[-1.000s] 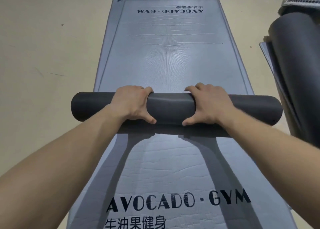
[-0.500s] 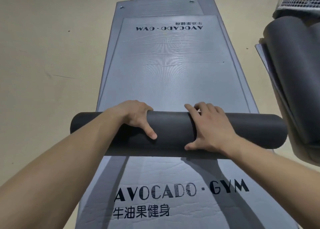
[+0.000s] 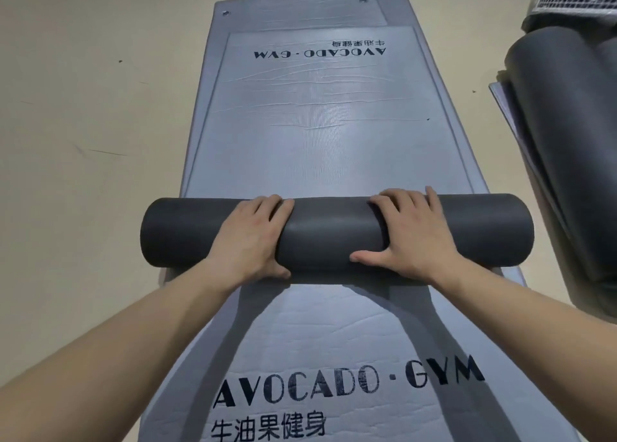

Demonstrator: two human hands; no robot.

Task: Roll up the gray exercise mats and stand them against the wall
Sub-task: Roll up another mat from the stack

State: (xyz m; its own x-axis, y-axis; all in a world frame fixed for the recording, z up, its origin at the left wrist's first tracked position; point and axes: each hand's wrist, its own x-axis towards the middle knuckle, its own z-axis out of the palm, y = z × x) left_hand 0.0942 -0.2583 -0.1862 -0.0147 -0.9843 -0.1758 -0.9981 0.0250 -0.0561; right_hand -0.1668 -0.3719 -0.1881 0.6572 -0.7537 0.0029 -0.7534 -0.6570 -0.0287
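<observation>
Head view: left grip point(image 3: 253, 238) clasps the rolled mat point(image 3: 334, 234); right grip point(image 3: 417, 238) clasps it too.

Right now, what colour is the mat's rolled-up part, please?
Dark charcoal grey roll, clearest in head view.

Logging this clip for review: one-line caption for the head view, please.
Person's left hand and right hand hold a partly rolled gray mat atop flat AVOCADO GYM mats.
</observation>
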